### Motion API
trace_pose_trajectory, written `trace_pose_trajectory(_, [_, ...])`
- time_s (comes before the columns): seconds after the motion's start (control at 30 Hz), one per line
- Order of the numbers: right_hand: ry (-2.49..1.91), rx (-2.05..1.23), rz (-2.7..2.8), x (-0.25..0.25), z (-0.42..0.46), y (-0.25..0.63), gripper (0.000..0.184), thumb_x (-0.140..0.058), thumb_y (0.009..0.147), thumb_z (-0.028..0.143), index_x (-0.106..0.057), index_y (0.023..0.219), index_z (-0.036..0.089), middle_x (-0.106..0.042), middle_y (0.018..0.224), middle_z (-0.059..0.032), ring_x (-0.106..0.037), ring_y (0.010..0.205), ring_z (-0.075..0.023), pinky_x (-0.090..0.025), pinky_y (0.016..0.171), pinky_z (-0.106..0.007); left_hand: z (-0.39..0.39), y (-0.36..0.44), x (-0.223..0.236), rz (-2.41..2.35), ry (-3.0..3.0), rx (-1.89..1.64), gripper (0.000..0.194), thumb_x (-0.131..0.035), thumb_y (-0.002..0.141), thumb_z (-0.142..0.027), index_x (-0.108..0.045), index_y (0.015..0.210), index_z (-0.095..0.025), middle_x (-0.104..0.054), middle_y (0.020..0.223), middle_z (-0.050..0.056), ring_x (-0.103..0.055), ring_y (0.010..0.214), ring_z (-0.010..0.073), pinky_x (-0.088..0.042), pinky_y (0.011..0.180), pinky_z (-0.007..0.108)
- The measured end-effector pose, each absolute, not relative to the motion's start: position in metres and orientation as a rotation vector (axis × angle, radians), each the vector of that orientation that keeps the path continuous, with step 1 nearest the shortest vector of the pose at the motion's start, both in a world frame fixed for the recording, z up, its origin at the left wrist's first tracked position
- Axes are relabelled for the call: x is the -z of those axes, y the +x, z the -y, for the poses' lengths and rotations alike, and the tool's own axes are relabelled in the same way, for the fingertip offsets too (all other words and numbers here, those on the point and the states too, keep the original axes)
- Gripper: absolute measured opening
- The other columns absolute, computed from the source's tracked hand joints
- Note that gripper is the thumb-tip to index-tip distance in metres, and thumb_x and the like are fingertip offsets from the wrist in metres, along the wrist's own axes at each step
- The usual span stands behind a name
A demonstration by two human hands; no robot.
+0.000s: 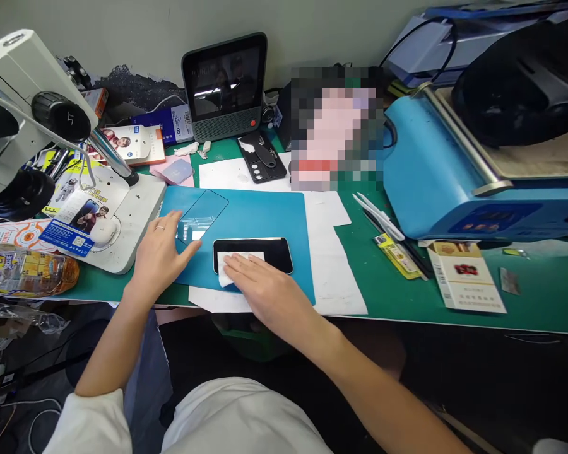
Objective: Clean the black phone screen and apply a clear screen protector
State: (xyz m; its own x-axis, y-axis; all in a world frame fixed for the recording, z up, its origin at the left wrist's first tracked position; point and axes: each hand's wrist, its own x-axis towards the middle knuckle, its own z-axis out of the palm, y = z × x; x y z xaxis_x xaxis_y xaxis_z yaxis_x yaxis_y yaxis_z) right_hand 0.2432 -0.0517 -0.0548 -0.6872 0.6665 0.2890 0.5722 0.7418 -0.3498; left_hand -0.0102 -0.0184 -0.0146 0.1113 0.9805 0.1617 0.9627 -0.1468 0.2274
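A black phone point(269, 251) lies screen up on a blue mat point(260, 217). My right hand point(260, 287) lies flat with fingers stretched out, pressing a small white wipe point(227, 263) onto the phone's left end. My left hand point(158, 255) rests open on the mat's left edge, fingers spread, its tips touching a clear glass screen protector point(201, 215) that lies on the mat behind the phone.
A white microscope point(38, 107) and its base stand at the left over leaflets. A blue roller machine point(454, 170) fills the right. A small speaker screen point(224, 85), a black phone case point(261, 157), tweezers point(378, 217), a cigarette pack point(464, 274) and white papers sit on the green bench.
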Motion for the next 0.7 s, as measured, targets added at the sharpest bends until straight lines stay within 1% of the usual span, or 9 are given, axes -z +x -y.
trace_pose_trajectory(0.03, [-0.94,-0.356,2.52,0.051,0.047,0.253,0.053,-0.036,0.101,0.0,-0.067,0.143,0.012,-0.068,0.147,-0.0132,-0.064,0.138,-0.0244,-0.052,0.12,-0.047,0.013,-0.009,0.012,-2.007,2.289,-0.321,0.07,-0.069,0.097,-0.053,-0.05,0.154,-0.016,-0.059,0.154,0.018,-0.051,0.145,0.0421,-0.05,0.113,0.057])
trace_pose_trajectory(0.1, [-0.979,-0.382,2.422,0.042,0.031,0.27,0.047,-0.04,0.104,0.008,-0.071,0.139,0.017,-0.074,0.139,-0.0097,-0.071,0.129,-0.0252,-0.054,0.118,-0.05,0.005,-0.005,0.008,-2.022,2.258,-0.126,0.08,-0.072,0.094,-0.054,-0.045,0.157,-0.013,-0.056,0.157,0.021,-0.051,0.145,0.0441,-0.052,0.111,0.056])
trace_pose_trajectory(0.17, [-1.099,-0.354,2.294,0.032,0.009,0.283,0.043,-0.042,0.107,0.016,-0.071,0.139,0.018,-0.074,0.139,-0.0097,-0.069,0.132,-0.0276,-0.053,0.119,-0.053,0.001,0.002,0.001,-2.077,2.206,0.034,0.082,-0.07,0.096,-0.053,-0.041,0.16,-0.012,-0.057,0.155,0.023,-0.055,0.141,0.0429,-0.055,0.106,0.052])
trace_pose_trajectory(0.2, [-1.136,-0.312,2.25,0.028,-0.003,0.288,0.042,-0.042,0.108,0.018,-0.072,0.137,0.016,-0.075,0.138,-0.0109,-0.069,0.133,-0.0289,-0.052,0.119,-0.054,0.001,0.006,-0.002,-2.11,2.179,0.094,0.081,-0.069,0.098,-0.051,-0.039,0.161,-0.012,-0.06,0.152,0.023,-0.058,0.138,0.0418,-0.057,0.102,0.05])
trace_pose_trajectory(0.27, [-1.188,-0.26,2.243,0.024,-0.023,0.294,0.041,-0.043,0.108,0.023,-0.072,0.136,0.017,-0.075,0.138,-0.0114,-0.066,0.136,-0.0322,-0.052,0.118,-0.058,0.001,0.012,-0.007,-2.162,2.145,0.169,0.078,-0.067,0.1,-0.05,-0.038,0.162,-0.014,-0.068,0.14,0.021,-0.064,0.13,0.0396,-0.059,0.094,0.045])
trace_pose_trajectory(0.37, [-1.223,-0.273,2.358,0.029,-0.041,0.296,0.041,-0.049,0.106,0.029,-0.069,0.14,0.018,-0.071,0.144,-0.0135,-0.058,0.144,-0.037,-0.047,0.119,-0.064,0.002,0.015,-0.01,-2.178,2.149,0.18,0.073,-0.066,0.1,-0.046,-0.04,0.161,-0.015,-0.073,0.126,0.018,-0.069,0.12,0.038,-0.058,0.088,0.042])
trace_pose_trajectory(0.5, [-1.277,-0.303,2.407,0.044,-0.041,0.298,0.047,-0.05,0.106,0.036,-0.063,0.147,0.015,-0.064,0.152,-0.0161,-0.051,0.15,-0.0398,-0.044,0.12,-0.065,-0.001,0.011,-0.005,-2.112,2.197,0.076,0.069,-0.066,0.098,-0.041,-0.043,0.156,-0.013,-0.071,0.131,0.019,-0.067,0.121,0.0382,-0.056,0.095,0.045])
trace_pose_trajectory(0.6, [-1.302,-0.369,2.37,0.049,-0.033,0.302,0.05,-0.049,0.107,0.041,-0.061,0.149,0.017,-0.063,0.154,-0.015,-0.051,0.15,-0.0388,-0.044,0.121,-0.065,-0.006,0.007,-0.001,-2.033,2.24,0.006,0.067,-0.067,0.095,-0.038,-0.045,0.152,-0.01,-0.069,0.131,0.021,-0.066,0.121,0.0383,-0.054,0.099,0.047])
trace_pose_trajectory(0.7, [-1.302,-0.456,2.29,0.049,-0.023,0.307,0.049,-0.05,0.106,0.042,-0.063,0.148,0.019,-0.065,0.152,-0.0136,-0.055,0.147,-0.0359,-0.046,0.121,-0.061,-0.01,0.003,-0.001,-1.991,2.295,-0.069,0.069,-0.071,0.09,-0.035,-0.047,0.149,-0.01,-0.069,0.13,0.022,-0.066,0.121,0.0393,-0.054,0.099,0.049])
